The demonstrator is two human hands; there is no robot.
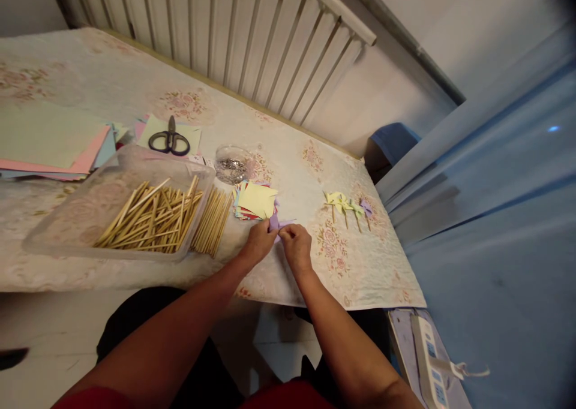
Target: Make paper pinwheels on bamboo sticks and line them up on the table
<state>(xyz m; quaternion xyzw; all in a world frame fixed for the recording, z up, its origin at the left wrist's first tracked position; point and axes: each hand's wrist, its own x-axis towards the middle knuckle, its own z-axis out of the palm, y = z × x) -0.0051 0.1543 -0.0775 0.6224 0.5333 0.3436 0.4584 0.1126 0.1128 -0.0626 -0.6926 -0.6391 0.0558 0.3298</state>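
Observation:
Between my two hands is a small purple paper piece [274, 222], partly folded or curled, just above the cloth. My left hand [261, 241] is closed on its left side. The fingers of my right hand [296, 241] are pinched together at its right edge; whether they also hold something small is hidden. Just beyond my left hand lies a stack of cut paper squares [257, 200], yellow on top. A row of wooden sticks [212, 223] lies to the left, and a clear round dish [231, 164] of small metal bits stands behind the stack.
A clear plastic bin [58, 232] full of sticks is at the left. Scissors [170, 140] rest on paper behind it, near large coloured sheets [49, 139]. Several paper pinwheels [344, 204] lie at the right. A power strip [429, 361] is below the table's right corner.

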